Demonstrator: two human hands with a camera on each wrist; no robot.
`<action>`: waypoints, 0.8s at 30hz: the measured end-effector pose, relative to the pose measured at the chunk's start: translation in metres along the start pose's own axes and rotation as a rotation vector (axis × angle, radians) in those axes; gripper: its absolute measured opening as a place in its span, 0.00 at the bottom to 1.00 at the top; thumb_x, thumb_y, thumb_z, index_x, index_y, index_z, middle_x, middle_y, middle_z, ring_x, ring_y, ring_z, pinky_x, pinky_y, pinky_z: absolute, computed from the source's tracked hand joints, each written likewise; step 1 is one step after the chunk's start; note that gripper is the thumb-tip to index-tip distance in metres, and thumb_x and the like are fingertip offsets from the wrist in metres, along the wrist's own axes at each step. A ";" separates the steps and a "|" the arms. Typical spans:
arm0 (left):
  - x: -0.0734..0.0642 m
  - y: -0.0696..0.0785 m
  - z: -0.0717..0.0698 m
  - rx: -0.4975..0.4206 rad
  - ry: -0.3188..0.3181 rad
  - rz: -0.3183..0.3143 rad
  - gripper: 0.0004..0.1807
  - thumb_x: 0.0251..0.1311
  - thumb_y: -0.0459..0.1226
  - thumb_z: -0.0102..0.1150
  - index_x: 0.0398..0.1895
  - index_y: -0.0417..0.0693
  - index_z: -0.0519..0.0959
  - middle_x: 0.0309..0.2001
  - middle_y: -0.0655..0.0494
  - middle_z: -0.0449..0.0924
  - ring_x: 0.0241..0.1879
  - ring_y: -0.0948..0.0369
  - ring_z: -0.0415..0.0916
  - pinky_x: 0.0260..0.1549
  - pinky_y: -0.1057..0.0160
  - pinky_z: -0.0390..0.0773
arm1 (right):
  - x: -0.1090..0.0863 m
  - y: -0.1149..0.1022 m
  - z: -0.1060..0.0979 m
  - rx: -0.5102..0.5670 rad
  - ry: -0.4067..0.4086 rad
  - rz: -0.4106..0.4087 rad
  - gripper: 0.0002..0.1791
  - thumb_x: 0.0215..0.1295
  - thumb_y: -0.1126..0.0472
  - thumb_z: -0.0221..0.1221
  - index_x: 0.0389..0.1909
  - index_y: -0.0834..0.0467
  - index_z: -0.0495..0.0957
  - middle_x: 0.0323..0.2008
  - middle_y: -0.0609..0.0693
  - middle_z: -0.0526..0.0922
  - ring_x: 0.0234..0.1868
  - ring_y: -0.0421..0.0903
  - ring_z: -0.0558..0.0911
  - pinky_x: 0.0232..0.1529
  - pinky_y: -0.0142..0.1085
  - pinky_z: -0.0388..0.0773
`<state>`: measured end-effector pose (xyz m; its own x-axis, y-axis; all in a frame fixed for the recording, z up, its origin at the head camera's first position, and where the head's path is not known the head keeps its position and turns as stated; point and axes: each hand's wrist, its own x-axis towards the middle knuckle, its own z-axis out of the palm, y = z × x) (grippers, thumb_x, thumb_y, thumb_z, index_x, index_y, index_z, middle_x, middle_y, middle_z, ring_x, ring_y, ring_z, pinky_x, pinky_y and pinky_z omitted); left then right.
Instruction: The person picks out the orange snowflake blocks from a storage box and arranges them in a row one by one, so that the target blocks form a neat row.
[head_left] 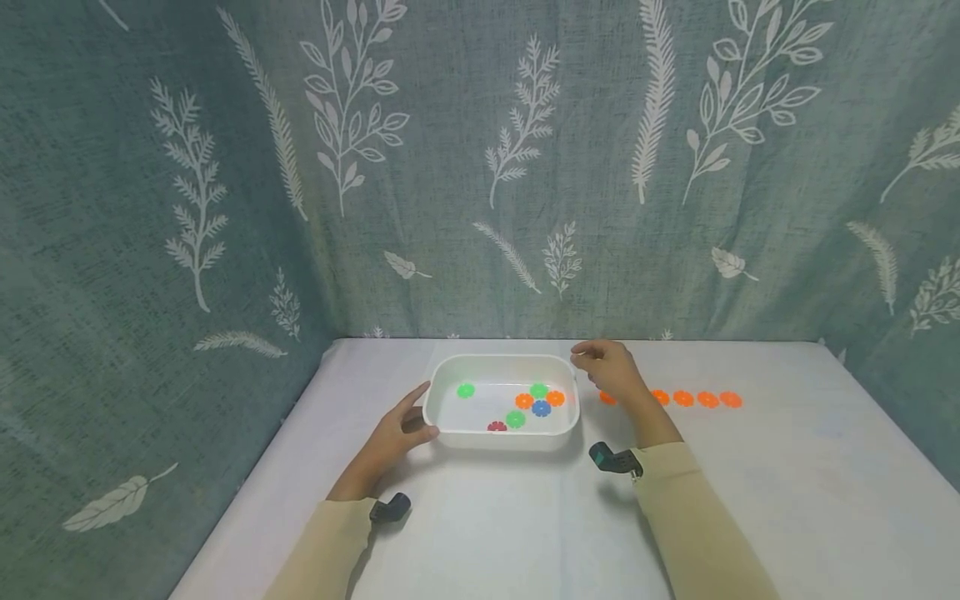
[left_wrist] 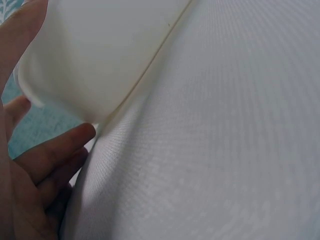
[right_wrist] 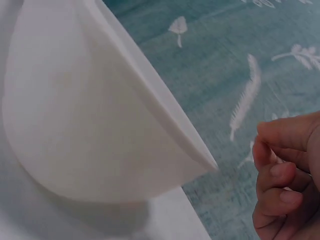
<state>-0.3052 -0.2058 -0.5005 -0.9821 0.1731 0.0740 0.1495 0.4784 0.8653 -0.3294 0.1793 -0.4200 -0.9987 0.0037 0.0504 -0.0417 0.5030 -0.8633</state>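
A white plastic tray (head_left: 487, 442) stands on the table with several small notched plastic discs inside. Among them are a blue disc (head_left: 541, 409), a red disc (head_left: 497, 426), a green disc (head_left: 466, 390) and an orange disc (head_left: 524, 401). My left hand (head_left: 397, 433) holds the tray's left end, thumb at the front corner and fingers along the side. Beside the back right corner, my right hand (head_left: 609, 367) hovers close to the rim. Its fingers curl in with thumb and index fingertip together, and nothing shows between them in the right wrist view.
Right of the tray, several orange discs (head_left: 683, 398) lie in a row on the white tablecloth (head_left: 787, 475), one partly behind the right hand. A green leaf-patterned curtain (head_left: 465, 167) borders the table at the back and both sides.
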 end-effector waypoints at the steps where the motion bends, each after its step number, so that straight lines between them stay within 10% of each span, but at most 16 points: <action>1: 0.000 0.000 0.000 -0.002 0.000 0.000 0.48 0.48 0.54 0.73 0.72 0.78 0.58 0.62 0.51 0.74 0.66 0.47 0.65 0.61 0.28 0.47 | 0.000 -0.002 0.002 -0.005 -0.002 -0.012 0.18 0.69 0.56 0.57 0.56 0.60 0.78 0.49 0.59 0.79 0.47 0.57 0.80 0.44 0.45 0.81; 24: 0.000 0.000 0.002 0.001 0.019 0.038 0.49 0.47 0.52 0.74 0.73 0.72 0.59 0.62 0.49 0.75 0.65 0.47 0.67 0.61 0.29 0.49 | 0.016 -0.028 0.059 -0.037 -0.228 -0.141 0.14 0.69 0.61 0.57 0.51 0.62 0.80 0.38 0.57 0.85 0.28 0.52 0.78 0.28 0.36 0.77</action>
<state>-0.3051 -0.2042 -0.5016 -0.9777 0.1750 0.1163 0.1871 0.4729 0.8610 -0.3458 0.1145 -0.4250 -0.9639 -0.2613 0.0505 -0.1837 0.5157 -0.8369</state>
